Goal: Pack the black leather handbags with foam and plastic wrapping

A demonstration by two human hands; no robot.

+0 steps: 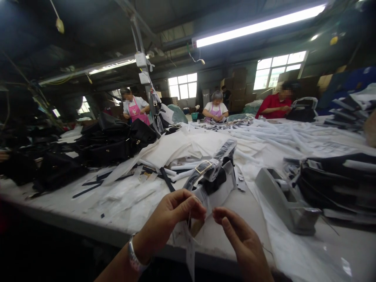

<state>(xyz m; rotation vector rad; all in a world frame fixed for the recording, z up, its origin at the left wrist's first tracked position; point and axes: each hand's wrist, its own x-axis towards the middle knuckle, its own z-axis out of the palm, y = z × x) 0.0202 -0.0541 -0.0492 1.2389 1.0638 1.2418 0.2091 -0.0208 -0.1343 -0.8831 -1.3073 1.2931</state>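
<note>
My left hand (176,213), with a band on its wrist, is closed at the front edge of the table, thumb pressed against the fingers. A white paper strip (190,250) hangs from its fingertips past the edge. To the right, my right hand (237,235) is slightly curled, its thumb apart from the fingers, with nothing visible between them. Just beyond both hands lies a black strap (219,156) in clear wrapping with a gold buckle (203,167). Beneath it is a black and pale grey piece (221,184), partly hidden by the strap.
A grey tape dispenser (286,203) stands right of my hands, beside stacked black bags (340,184). White sheets (188,145) and wrapped strips (279,133) cover the table further back. Black bags (102,145) pile up at left. Several people work behind the table.
</note>
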